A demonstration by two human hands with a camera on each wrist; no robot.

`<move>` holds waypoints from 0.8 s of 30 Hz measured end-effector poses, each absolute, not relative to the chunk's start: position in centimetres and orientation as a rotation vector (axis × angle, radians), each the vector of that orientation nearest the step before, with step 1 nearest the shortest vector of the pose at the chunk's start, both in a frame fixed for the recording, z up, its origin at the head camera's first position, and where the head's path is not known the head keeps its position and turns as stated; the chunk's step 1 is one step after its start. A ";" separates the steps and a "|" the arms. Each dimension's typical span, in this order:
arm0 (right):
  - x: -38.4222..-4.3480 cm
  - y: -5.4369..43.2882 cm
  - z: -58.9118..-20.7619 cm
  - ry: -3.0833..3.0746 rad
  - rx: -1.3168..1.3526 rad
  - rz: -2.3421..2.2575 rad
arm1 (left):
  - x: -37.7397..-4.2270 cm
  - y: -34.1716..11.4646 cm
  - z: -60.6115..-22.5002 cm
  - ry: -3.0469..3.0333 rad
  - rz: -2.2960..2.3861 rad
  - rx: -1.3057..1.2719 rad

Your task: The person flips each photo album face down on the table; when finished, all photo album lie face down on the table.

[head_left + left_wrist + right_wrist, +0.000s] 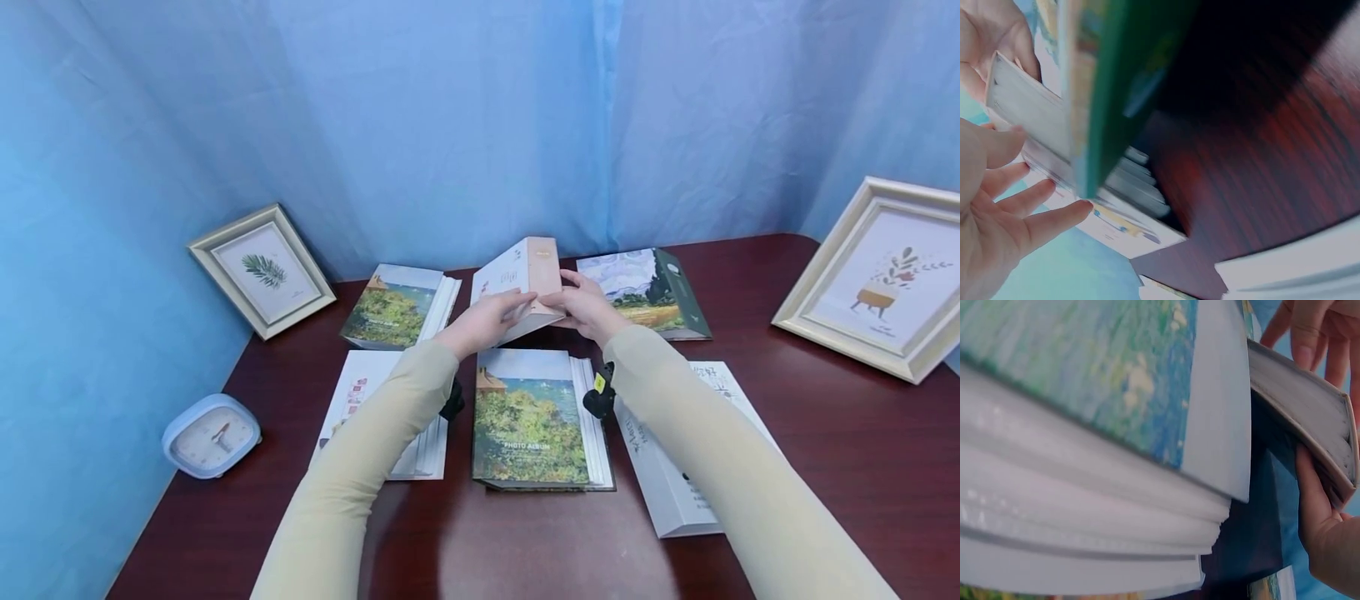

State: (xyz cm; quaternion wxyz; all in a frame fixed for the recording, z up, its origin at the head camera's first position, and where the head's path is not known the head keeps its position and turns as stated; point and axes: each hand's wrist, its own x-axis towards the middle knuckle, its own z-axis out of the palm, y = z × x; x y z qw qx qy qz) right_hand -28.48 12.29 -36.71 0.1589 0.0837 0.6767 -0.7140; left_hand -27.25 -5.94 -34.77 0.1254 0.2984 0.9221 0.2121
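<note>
A thick photo album [501, 271] with a white cover and pinkish-beige spine is tilted up at the middle back of the table. My left hand [487, 321] touches its front cover near the bottom edge, and the left wrist view shows the fingers [1054, 224] fairly straight along the cover. My right hand [588, 308] grips the spine side, with the fingers on the spine and part of the hand below the back cover. The right wrist view shows the page edges [1313, 400] between both hands.
Around it lie painted-cover albums at back left [397, 308], back right [637, 287] and front centre [528, 425], plus white ones at front left [356, 392] and front right [667, 467]. A clock [212, 436] and two picture frames [262, 271] [877, 279] stand at the sides.
</note>
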 end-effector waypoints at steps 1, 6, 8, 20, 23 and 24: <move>-28.5 12.4 -36.7 1.950 0.245 -2.024 | -27.3 -6.0 -34.8 2.685 0.600 0.865; -28.5 12.8 -36.8 2.047 0.280 -1.916 | -27.3 -6.6 -35.3 2.691 0.539 0.791; -28.5 13.0 -36.9 2.083 0.292 -1.879 | -27.3 -6.8 -35.5 2.695 0.522 0.772; -28.7 13.7 -37.9 2.122 0.278 -1.738 | -27.3 -6.7 -36.4 2.723 0.387 0.756; -28.8 13.7 -37.9 2.168 0.247 -1.684 | -27.3 -6.5 -36.5 2.744 0.349 0.745; -28.8 13.6 -37.9 2.181 0.242 -1.673 | -27.3 -6.5 -36.6 2.750 0.341 0.742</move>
